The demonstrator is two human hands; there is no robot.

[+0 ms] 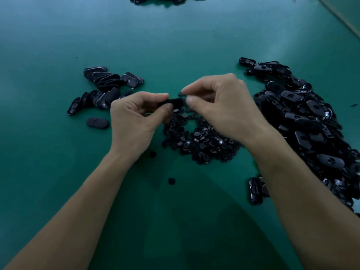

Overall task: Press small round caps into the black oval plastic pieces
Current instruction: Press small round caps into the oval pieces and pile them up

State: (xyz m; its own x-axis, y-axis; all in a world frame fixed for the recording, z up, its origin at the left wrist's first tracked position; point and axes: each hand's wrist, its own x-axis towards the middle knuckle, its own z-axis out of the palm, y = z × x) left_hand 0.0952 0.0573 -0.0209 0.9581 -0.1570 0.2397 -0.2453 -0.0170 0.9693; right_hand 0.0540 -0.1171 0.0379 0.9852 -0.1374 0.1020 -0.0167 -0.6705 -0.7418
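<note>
My left hand (136,117) pinches a black oval piece (171,102) between thumb and fingers, above the table. My right hand (220,102) pinches a small round cap (181,93) at its fingertips, just above the right end of that oval piece. Below both hands lies a heap of small round caps (198,141). A large pile of black oval pieces (303,121) spreads out on the right. On the left sits a smaller group of oval pieces (105,86), with a single one (97,122) lying apart in front of it.
The green table (58,45) carries two stray caps (171,181) near my forearms and one oval piece (255,190) by my right forearm. More black parts (165,0) lie at the far edge. A pale edge (342,16) runs along the top right corner.
</note>
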